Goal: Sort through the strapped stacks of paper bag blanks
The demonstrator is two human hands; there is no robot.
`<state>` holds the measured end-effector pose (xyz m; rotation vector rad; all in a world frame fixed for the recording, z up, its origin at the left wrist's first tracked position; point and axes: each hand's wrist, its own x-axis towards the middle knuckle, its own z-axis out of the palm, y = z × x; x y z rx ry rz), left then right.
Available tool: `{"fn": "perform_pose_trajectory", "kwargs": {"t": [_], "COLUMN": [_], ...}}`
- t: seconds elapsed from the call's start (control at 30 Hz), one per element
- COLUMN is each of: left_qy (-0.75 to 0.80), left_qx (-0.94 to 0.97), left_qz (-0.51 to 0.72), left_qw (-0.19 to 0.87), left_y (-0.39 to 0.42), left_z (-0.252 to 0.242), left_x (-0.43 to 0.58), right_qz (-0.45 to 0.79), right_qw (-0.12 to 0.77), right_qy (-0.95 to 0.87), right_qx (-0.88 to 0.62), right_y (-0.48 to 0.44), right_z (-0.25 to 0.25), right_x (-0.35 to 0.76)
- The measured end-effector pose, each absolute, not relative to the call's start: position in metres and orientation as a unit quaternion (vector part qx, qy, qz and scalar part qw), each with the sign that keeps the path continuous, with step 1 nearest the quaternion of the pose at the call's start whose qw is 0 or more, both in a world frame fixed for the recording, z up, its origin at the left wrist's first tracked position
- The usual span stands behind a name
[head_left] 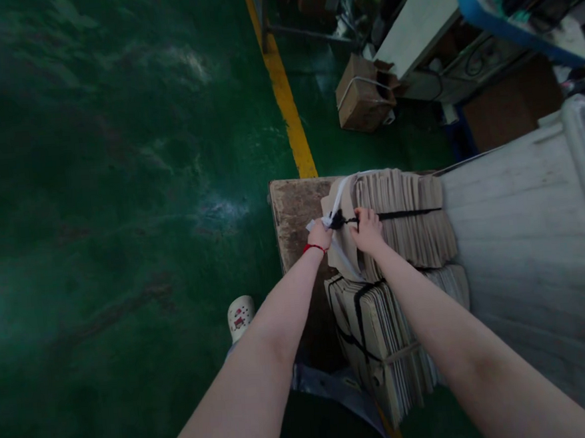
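Observation:
A bundle of stacked flat cardboard sheets (399, 238) lies on a worn wooden board, bound with a black strap (407, 213) and a white strap (339, 195). My left hand (320, 235), with a red cord at the wrist, is closed around the white strap's gathered end, beside a black knot (337, 220). On top of the bundle, my right hand (368, 230) curls its fingers over the black strap just right of that knot. Closer to my body stands a second cardboard bundle (380, 333), also tied with black straps.
The wooden board (296, 209) shows at the left of the bundles. A large whitish container (514, 230) borders them on the right. Beyond lie an open carton (364, 97), a metal rack and a blue-edged table (472, 6). A yellow line (287, 106) crosses the green floor.

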<state>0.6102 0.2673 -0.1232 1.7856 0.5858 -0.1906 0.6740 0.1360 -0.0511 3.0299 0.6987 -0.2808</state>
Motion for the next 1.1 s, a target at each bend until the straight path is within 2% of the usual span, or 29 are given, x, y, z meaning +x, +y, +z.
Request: {"fn": "perform_pose_trajectory", "kwargs": {"t": [0.17, 0.4, 0.5, 0.77, 1.1], "left_qy": [0.181, -0.075, -0.069, -0.040, 0.029], "left_qx": [0.858, 0.931, 0.952, 0.978, 0.972], "left_qz": [-0.076, -0.038, -0.035, -0.050, -0.075], "left_qw": [0.474, 0.354, 0.297, 0.200, 0.222], "left_y": [0.277, 0.299, 0.301, 0.295, 0.289], "left_z": [-0.113, -0.102, -0.105, -0.097, -0.093], "left_x": [0.616, 0.621, 0.622, 0.629, 0.663], "right_qz": [-0.087, -0.095, -0.105, -0.084, -0.080], "right_qw": [-0.010, 0.006, 0.016, -0.024, -0.061], "right_qy": [0.213, 0.256, 0.261, 0.264, 0.244], "right_qx": [0.973, 0.962, 0.959, 0.961, 0.964], "right_y": [0.135, 0.133, 0.131, 0.126, 0.123], "right_z": [-0.050, -0.045, -0.045, -0.049, -0.053], "right_x": [0.674, 0.671, 0.670, 0.672, 0.668]}}
